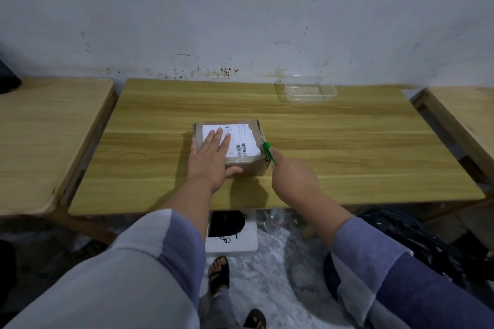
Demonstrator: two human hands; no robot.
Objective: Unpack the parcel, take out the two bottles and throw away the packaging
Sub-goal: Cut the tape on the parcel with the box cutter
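A small brown cardboard parcel (254,165) with a white shipping label lies taped shut near the middle of the wooden table (347,147). My left hand (211,157) rests flat on the parcel's top, fingers spread, thumb against the front face. My right hand (294,176) holds a green cutter (268,151) whose tip touches the parcel's right edge. No bottles are visible.
A clear plastic container (306,89) stands at the table's back right by the wall. Two more wooden tables flank this one, left (48,141) and right (465,115). Below the front edge are a black pouch (226,223) on a white box and a dark bag (417,243).
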